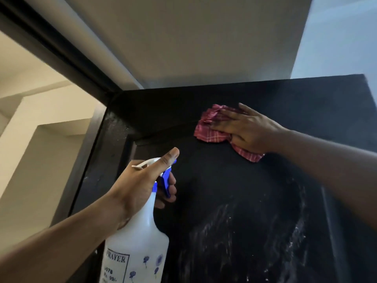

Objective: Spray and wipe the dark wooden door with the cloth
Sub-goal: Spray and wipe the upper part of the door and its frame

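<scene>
Wipe step, top of the door (224,190). The right hand (248,131) lies flat with fingers straight and a little spread, pressing the red checked cloth (208,135) against the door's upper rail, near the top edge. The left hand (138,186) is wrapped round the neck of the spray bottle (136,242), thumb up along the head, fingers curled at the blue trigger (166,181), nozzle aimed at the door's upper left.

My read on doing it well:
- keep the palm flat so the whole cloth bears, not only the fingertips
- overlap the passes and work top down, so runoff lands on unwiped wood
- run the cloth into the groove below the rail, where dirt likely collects
- the whitish wet streaks (255,231) lower on the panel look unwiped, take them next
- spray lightly, clear of the wiping hand; the speckled patch (114,123) at the top left corner needs a pass too

Count: one door, one cloth, one spray bottle, two hands.
</scene>
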